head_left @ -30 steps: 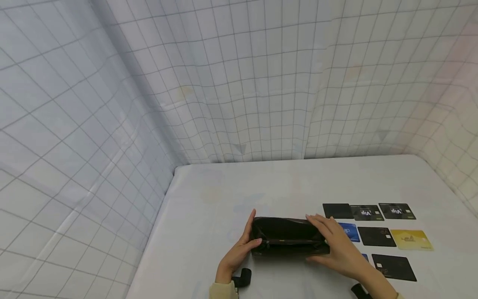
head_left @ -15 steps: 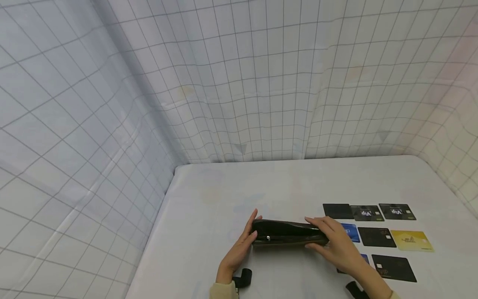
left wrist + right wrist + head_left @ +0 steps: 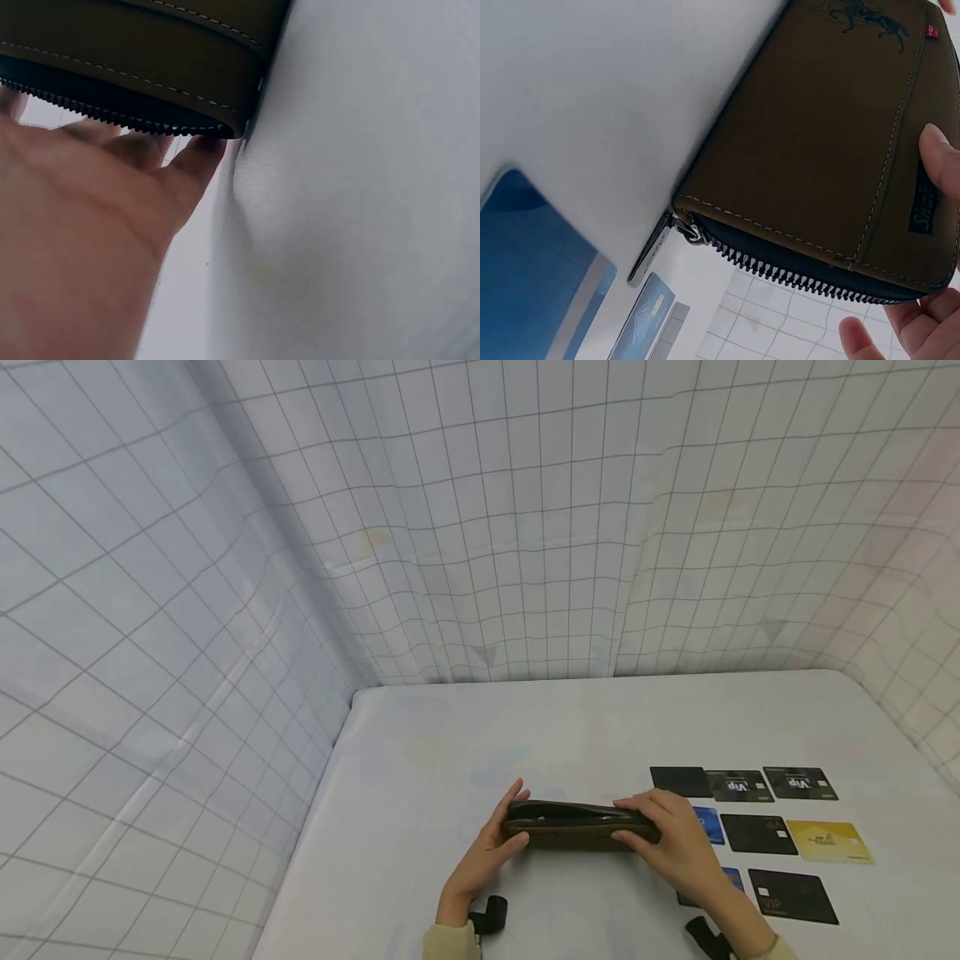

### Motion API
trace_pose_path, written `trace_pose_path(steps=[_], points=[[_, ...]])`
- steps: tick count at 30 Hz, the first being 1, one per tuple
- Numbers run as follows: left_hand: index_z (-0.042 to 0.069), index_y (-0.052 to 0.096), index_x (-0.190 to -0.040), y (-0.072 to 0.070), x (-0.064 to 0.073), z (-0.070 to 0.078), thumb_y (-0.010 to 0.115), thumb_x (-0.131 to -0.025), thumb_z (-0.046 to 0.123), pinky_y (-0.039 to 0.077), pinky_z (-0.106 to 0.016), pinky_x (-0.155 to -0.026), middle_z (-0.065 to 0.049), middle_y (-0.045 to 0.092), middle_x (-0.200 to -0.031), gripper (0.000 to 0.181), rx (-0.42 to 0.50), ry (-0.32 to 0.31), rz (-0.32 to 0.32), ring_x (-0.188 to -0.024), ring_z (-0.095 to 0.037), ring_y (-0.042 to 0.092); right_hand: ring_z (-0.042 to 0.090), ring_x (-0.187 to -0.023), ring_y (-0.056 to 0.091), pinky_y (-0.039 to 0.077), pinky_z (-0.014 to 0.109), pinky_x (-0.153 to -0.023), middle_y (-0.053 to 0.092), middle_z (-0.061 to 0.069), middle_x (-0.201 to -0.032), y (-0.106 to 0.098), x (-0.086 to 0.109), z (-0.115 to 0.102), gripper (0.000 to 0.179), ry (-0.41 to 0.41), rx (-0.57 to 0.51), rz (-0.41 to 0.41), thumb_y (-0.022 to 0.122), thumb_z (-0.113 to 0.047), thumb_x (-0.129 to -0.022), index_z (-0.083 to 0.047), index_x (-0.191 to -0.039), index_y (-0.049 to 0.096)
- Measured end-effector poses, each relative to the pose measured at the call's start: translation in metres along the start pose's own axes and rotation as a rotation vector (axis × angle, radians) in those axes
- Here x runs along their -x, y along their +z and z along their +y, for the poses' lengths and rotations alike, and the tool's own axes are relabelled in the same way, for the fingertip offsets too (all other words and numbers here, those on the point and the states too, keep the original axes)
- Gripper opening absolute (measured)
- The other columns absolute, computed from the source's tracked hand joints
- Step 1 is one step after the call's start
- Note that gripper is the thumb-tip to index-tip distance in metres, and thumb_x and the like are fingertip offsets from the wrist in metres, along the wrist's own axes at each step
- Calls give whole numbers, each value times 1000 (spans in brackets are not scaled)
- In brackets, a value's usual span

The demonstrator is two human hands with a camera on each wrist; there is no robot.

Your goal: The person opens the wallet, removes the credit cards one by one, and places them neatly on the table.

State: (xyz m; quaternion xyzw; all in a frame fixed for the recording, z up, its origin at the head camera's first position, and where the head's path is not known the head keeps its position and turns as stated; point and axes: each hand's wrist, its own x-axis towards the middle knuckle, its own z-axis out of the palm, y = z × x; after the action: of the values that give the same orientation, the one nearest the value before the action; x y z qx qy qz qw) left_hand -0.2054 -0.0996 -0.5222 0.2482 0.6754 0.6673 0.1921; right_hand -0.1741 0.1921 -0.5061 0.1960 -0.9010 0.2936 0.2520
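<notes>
A brown zip-around wallet (image 3: 577, 838) stands on its edge on the white table, its zipped side up and partly parted. My left hand (image 3: 477, 862) grips its left end, thumb in front and fingers behind. At the right end my right hand (image 3: 684, 850) pinches it between thumb and fingers. The left wrist view shows the wallet's stitched end (image 3: 135, 56) and toothed zipper beside the palm. In the right wrist view, a metal zipper pull (image 3: 654, 251) hangs from its lower corner, and a horse print and a small red tag mark the brown face. The inside is mostly hidden.
To the right lie several cards in rows: black ones (image 3: 759, 834), VIP ones (image 3: 800, 783), a yellow one (image 3: 830, 842) and a blue one (image 3: 709, 825). Others are partly covered by the right hand and wrist. Gridded white curtains (image 3: 480, 527) surround the table.
The wallet has tipped more upright and its mouth has narrowed, so its brown front face now shows. Both hands keep hold of its ends. The cards have stayed put.
</notes>
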Motion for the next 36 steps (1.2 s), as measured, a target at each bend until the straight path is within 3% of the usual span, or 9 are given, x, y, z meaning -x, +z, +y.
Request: trace_pose_path(steps=[5, 13, 20, 24, 29, 32, 36], points=[[18, 24, -148, 0, -2, 0, 49, -96, 9, 32, -21, -103, -17, 15, -152, 59, 8, 36, 28, -138, -20, 23, 7, -90, 54, 40, 32, -81, 58, -16, -94, 1, -1, 0, 39, 8, 7, 19, 85, -24, -64, -21, -99, 69], [11, 33, -144, -4, -8, -28, 51, -96, 12, 37, -22, -99, -16, 28, -148, 52, -10, 119, 68, -132, -14, 36, 8, -90, 54, 42, 35, -81, 59, -16, -95, 0, 0, 4, 37, 83, -21, -13, 83, -29, -66, -24, -100, 68], [7, 39, -140, -3, -9, -29, 51, -95, 9, 37, -24, -100, -23, 32, -144, 47, -16, 178, 89, -134, -16, 32, 12, -91, 59, 45, 42, -81, 64, -12, -97, -2, 4, 11, 47, 234, -68, -127, 81, -42, -64, -22, -104, 66], [7, 41, -139, -4, -9, -29, 52, -95, 10, 39, -25, -99, -20, 37, -143, 46, -15, 150, 91, -131, -17, 37, 13, -90, 60, 47, 38, -76, 66, -8, -98, -3, 7, 13, 51, 390, -117, -231, 81, -44, -64, -21, -107, 64], [8, 40, -140, -6, -7, -25, 53, -94, 8, 41, -25, -97, -13, 42, -141, 48, 2, 69, 88, -125, -15, 45, 12, -80, 58, 46, 31, -64, 67, 1, -98, -4, 9, 12, 59, 551, -160, -334, 81, -39, -65, -15, -114, 60], [6, 38, -141, -7, -5, -22, 55, -92, 6, 42, -24, -95, -11, 42, -140, 51, 4, 23, 91, -122, -13, 47, 13, -78, 58, 47, 32, -65, 67, 2, -98, -2, 11, 14, 60, 573, -150, -361, 80, -38, -67, -11, -117, 59], [5, 38, -141, -8, -3, -23, 57, -91, 5, 44, -25, -92, -11, 45, -138, 54, 9, 18, 96, -120, -16, 49, 23, -89, 62, 50, 43, -74, 67, 5, -101, 0, 13, 17, 62, 552, -110, -366, 80, -35, -68, -7, -119, 58]])
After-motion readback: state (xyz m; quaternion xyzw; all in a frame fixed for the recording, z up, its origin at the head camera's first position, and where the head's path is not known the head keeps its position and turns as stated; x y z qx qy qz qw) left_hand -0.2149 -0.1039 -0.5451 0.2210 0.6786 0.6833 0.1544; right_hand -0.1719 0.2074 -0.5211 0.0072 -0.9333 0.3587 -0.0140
